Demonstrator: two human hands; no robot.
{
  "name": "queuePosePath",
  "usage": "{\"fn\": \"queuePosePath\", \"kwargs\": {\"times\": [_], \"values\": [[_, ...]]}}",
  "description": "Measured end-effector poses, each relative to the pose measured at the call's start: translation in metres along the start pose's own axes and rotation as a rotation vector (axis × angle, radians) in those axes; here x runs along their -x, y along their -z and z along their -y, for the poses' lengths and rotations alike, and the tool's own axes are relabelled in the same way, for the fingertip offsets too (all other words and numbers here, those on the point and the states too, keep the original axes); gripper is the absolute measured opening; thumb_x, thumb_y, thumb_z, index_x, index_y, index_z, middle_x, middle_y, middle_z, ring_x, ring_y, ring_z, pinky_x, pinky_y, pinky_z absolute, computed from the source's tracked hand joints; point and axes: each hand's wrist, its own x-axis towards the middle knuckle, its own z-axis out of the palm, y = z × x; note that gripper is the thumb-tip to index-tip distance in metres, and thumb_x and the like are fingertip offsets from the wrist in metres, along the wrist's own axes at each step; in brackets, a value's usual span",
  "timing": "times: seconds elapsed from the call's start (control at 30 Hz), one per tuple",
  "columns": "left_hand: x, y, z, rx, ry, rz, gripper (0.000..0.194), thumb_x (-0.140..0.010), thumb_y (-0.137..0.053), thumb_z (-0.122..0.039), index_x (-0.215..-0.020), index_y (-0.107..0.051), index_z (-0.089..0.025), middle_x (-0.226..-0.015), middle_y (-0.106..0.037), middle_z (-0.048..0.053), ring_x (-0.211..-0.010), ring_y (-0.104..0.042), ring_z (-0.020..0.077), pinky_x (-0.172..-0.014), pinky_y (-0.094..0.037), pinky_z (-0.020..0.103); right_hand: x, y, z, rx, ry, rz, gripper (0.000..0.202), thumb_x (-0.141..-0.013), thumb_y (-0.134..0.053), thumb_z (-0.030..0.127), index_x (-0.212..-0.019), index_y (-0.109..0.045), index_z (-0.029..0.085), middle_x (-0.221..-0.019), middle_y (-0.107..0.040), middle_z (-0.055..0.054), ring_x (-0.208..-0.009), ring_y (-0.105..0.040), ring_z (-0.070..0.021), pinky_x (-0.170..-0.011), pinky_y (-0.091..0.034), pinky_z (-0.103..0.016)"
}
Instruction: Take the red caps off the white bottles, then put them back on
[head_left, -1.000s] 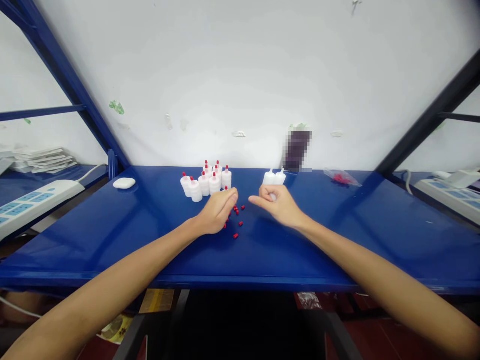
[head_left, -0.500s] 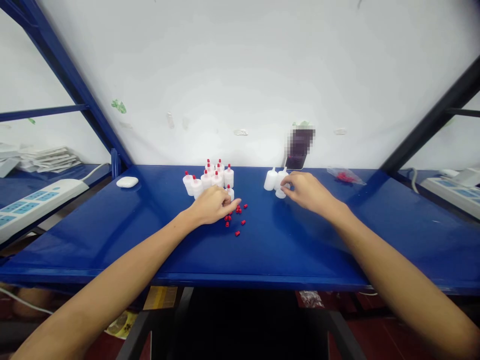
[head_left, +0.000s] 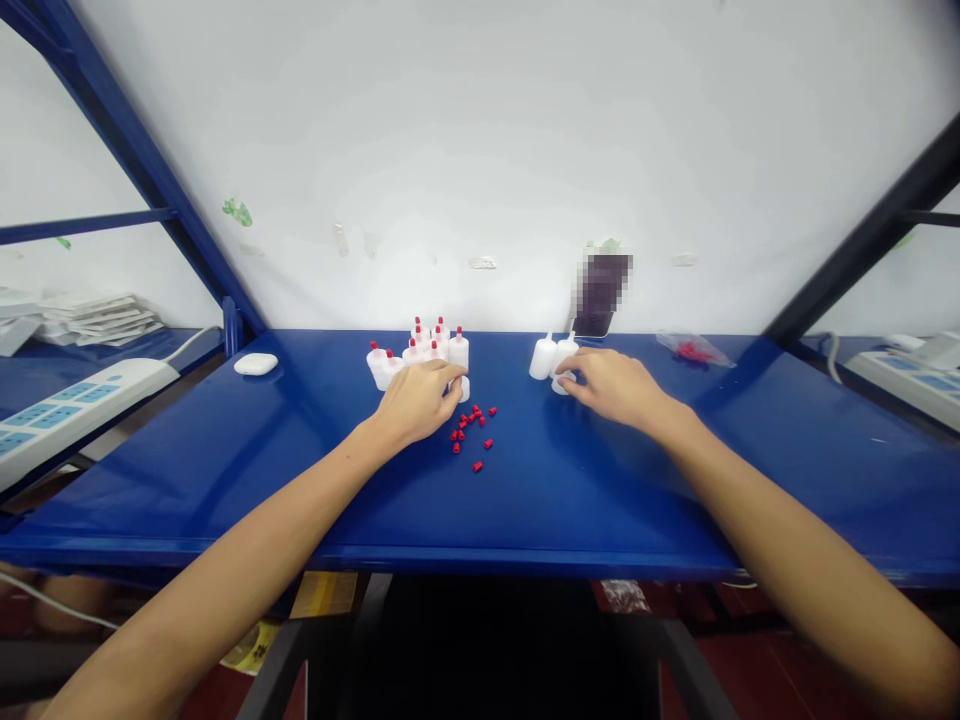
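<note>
My left hand (head_left: pixel 420 402) is closed, thumb and fingers pinched at the top of a small white squeeze bottle (head_left: pixel 465 389), hiding its red cap. Behind and to the left of it stand several white bottles with red caps (head_left: pixel 459 350), partly covered by the hand. Loose red caps (head_left: pixel 478 466) lie scattered on the blue table just in front. On the right, my right hand (head_left: pixel 619 385) closes its fingertips round the upper part of an upright white bottle (head_left: pixel 560 385). Two uncapped bottles with pointed nozzles (head_left: pixel 542 358) stand right behind that one.
A phone (head_left: pixel 600 295) leans on the wall at the back. A clear bag with red caps (head_left: pixel 694 352) lies right of it. At the left is a white earbud case (head_left: pixel 256 364). Power strips (head_left: pixel 82 400) flank the blue table (head_left: pixel 525 510), beside blue frame posts.
My left hand has moved from above the loose red caps to the top of the front capped bottle and pinched it. My right hand stays at its bottle, nearly still.
</note>
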Motion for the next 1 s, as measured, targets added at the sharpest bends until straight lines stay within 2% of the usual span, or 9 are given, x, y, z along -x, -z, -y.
{"fn": "queuePosePath", "kwargs": {"times": [0.13, 0.33, 0.47, 0.53, 0.6, 0.67, 0.77, 0.87, 1.0], "values": [[0.001, -0.004, 0.003, -0.009, -0.028, 0.001, 0.030, -0.092, -0.048, -0.018, -0.112, -0.072, -0.018, -0.106, -0.075, 0.008, -0.093, -0.071, 0.0240, -0.071, -0.054, 0.032, 0.002, 0.010, 0.005, 0.013, -0.071, -0.142, 0.028, -0.094, -0.050, 0.032, -0.096, -0.076, 0.022, -0.095, -0.074, -0.009, -0.081, -0.067, -0.0254, -0.057, -0.036, -0.031], [0.002, -0.004, -0.001, 0.088, -0.215, -0.373, 0.030, -0.095, -0.047, -0.011, -0.114, -0.069, -0.018, -0.112, -0.074, 0.007, -0.093, -0.071, 0.0169, -0.073, -0.055, 0.027, 0.007, 0.002, 0.023, -0.241, -0.019, -0.372, 0.022, -0.091, -0.057, 0.035, -0.096, -0.075, 0.023, -0.093, -0.077, -0.003, -0.071, -0.067, -0.0188, -0.064, -0.042, -0.031], [0.003, -0.007, -0.008, 0.170, -0.321, -0.393, 0.019, -0.098, -0.053, -0.019, -0.110, -0.068, -0.019, -0.100, -0.074, 0.006, -0.082, -0.069, 0.0130, -0.073, -0.054, 0.025, 0.015, -0.008, 0.049, -0.490, 0.098, -0.417, 0.035, -0.082, -0.067, 0.043, -0.111, -0.071, 0.023, -0.097, -0.077, -0.004, -0.077, -0.068, -0.0211, -0.072, -0.049, -0.034], [0.004, -0.009, -0.011, 0.164, -0.347, -0.347, 0.018, -0.099, -0.053, -0.022, -0.108, -0.067, -0.018, -0.096, -0.073, 0.006, -0.075, -0.067, 0.0122, -0.070, -0.052, 0.024, 0.018, -0.010, 0.062, -0.635, 0.226, -0.365, 0.045, -0.085, -0.064, 0.043, -0.126, -0.061, 0.023, -0.112, -0.073, -0.007, -0.095, -0.068, -0.0246, -0.084, -0.049, -0.039], [0.005, -0.010, -0.012, 0.136, -0.363, -0.281, 0.019, -0.101, -0.050, -0.025, -0.107, -0.066, -0.017, -0.093, -0.072, 0.006, -0.074, -0.065, 0.0126, -0.067, -0.050, 0.024, 0.019, -0.011, 0.072, -0.742, 0.293, -0.307, 0.042, -0.088, -0.063, 0.042, -0.125, -0.056, 0.024, -0.113, -0.070, -0.008, -0.102, -0.065, -0.0253, -0.092, -0.046, -0.042], [0.005, -0.010, -0.013, 0.096, -0.368, -0.201, 0.022, -0.102, -0.046, -0.027, -0.109, -0.064, -0.016, -0.092, -0.069, 0.007, -0.076, -0.064, 0.0140, -0.066, -0.048, 0.024, 0.018, -0.013, 0.078, -0.861, 0.282, -0.254, 0.028, -0.089, -0.064, 0.040, -0.110, -0.055, 0.024, -0.101, -0.069, -0.006, -0.093, -0.064, -0.0225, -0.088, -0.047, -0.041], [0.006, -0.009, -0.016, 0.087, -0.387, -0.055, 0.026, -0.104, -0.039, -0.031, -0.107, -0.060, -0.015, -0.091, -0.065, 0.007, -0.077, -0.062, 0.0162, -0.066, -0.047, 0.027, 0.014, -0.017, 0.079, -1.187, 0.235, -0.102, 0.022, -0.090, -0.064, 0.038, -0.097, -0.048, 0.024, -0.087, -0.062, 0.000, -0.069, -0.060, -0.0150, -0.067, -0.047, -0.031], [0.006, -0.008, -0.018, 0.129, -0.426, 0.045, 0.035, -0.106, -0.031, -0.036, -0.098, -0.058, -0.015, -0.089, -0.063, 0.007, -0.076, -0.060, 0.0178, -0.068, -0.046, 0.028, 0.012, -0.019, 0.074, -1.464, 0.242, 0.083, 0.019, -0.093, -0.059, 0.037, -0.098, -0.048, 0.023, -0.082, -0.059, 0.002, -0.058, -0.057, -0.0115, -0.060, -0.045, -0.029], [0.005, -0.005, -0.016, 0.173, -0.427, 0.117, 0.038, -0.106, -0.029, -0.036, -0.094, -0.058, -0.015, -0.087, -0.063, 0.008, -0.076, -0.060, 0.0180, -0.069, -0.046, 0.029, 0.013, -0.018, 0.073, -1.552, 0.263, 0.211, 0.023, -0.093, -0.061, 0.036, -0.111, -0.053, 0.023, -0.087, -0.059, 0.001, -0.065, -0.060, -0.0124, -0.066, -0.050, -0.030]]}}
